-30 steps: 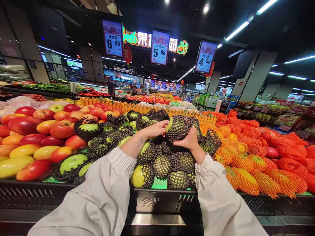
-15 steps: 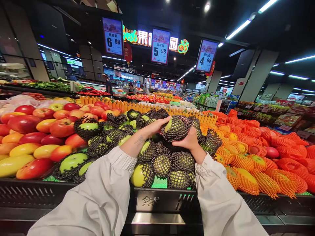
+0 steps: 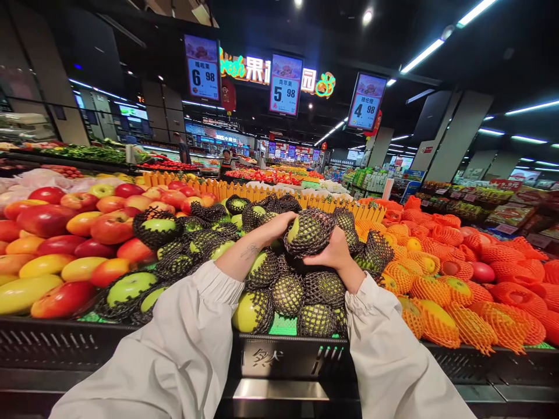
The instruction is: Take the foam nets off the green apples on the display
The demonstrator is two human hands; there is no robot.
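Shifted slightly left since the earlier frame, your apple [image 3: 307, 234] shows green through its black net [image 3: 322, 228], below the sign [image 3: 286, 85] reading "青苹果 5.98" and above other apples [image 3: 288, 293], your right hand [image 3: 335, 250] curled around its right side, your left hand [image 3: 278, 227] touching its left, fingertips hidden, so you cannot tell their closure.

Hands: two, left hand [image 3: 275, 227] and right hand [image 3: 335, 250]. Netted green apple [image 3: 306, 234] between them: one. Pale sleeves [image 3: 174, 343]: two. Middle of the stand's [image 3: 297, 356] front edge: two front-row apples [image 3: 251, 312] plainly visible, a third in part. Overhead price screens [image 3: 202, 68]: three. Large red lanterns [image 3: 228, 96]: two. Background people [image 3: 226, 163]: at least three. Red and yellow fruit [image 3: 46, 220], orange-netted fruit [image 3: 437, 319] and red-netted fruit [image 3: 517, 294]: many, overlapping; exact totals cannot be established.
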